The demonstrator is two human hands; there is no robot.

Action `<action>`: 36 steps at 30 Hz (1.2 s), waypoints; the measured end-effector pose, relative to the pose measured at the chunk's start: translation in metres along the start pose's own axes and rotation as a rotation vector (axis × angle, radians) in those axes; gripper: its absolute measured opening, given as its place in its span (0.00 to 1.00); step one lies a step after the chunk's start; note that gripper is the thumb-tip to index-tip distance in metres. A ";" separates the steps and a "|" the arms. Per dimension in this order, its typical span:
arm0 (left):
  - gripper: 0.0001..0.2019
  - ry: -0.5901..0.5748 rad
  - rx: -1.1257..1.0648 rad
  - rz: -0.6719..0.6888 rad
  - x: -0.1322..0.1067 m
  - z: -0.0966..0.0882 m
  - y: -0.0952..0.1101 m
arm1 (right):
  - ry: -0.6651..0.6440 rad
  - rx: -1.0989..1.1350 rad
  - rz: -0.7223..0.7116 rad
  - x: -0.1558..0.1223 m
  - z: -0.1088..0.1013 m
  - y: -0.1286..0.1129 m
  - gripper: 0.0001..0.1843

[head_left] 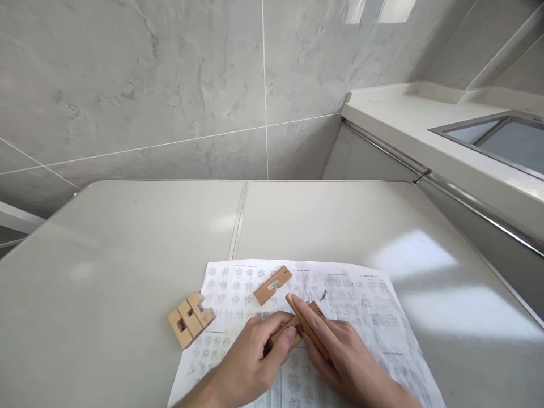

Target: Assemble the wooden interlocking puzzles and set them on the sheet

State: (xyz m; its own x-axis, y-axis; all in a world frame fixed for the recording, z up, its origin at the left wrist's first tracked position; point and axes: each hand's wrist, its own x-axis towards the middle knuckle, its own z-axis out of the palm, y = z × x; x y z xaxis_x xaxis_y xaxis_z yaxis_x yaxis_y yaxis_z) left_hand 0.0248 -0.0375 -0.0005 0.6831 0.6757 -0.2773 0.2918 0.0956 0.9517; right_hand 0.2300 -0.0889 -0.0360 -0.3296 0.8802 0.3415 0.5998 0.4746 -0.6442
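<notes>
Above the printed sheet [238, 317], my two hands meet around notched wooden puzzle pieces. Thumb and fingers of my left hand [255, 357] close on a wooden piece [283, 327] at the left of the joint. My right hand [344, 360] grips a long wooden bar [314, 337] that slants across it, with the index finger stretched along its top. Fingers hide much of both pieces, so I cannot tell how far they interlock. Just beyond lies a loose notched wooden piece [266, 293]. Several notched pieces [189, 320] sit side by side at the sheet's left edge.
The sheet, covered with small diagrams, lies on a glossy pale table [127, 238] with a seam across it. A tiled wall [191, 85] rises behind. To the right runs a white counter [391, 113] with a metal-framed sink [501, 139].
</notes>
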 end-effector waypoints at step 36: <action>0.20 0.087 -0.187 0.054 -0.003 0.000 -0.004 | 0.104 0.085 0.063 -0.002 0.003 0.000 0.39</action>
State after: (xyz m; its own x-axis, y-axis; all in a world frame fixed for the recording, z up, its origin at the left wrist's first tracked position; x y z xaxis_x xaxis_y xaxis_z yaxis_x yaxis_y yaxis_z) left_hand 0.0216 -0.0403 -0.0033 0.6317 0.7432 -0.2204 0.1214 0.1859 0.9750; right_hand 0.2281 -0.0911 -0.0390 -0.2132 0.9065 0.3644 0.5519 0.4195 -0.7207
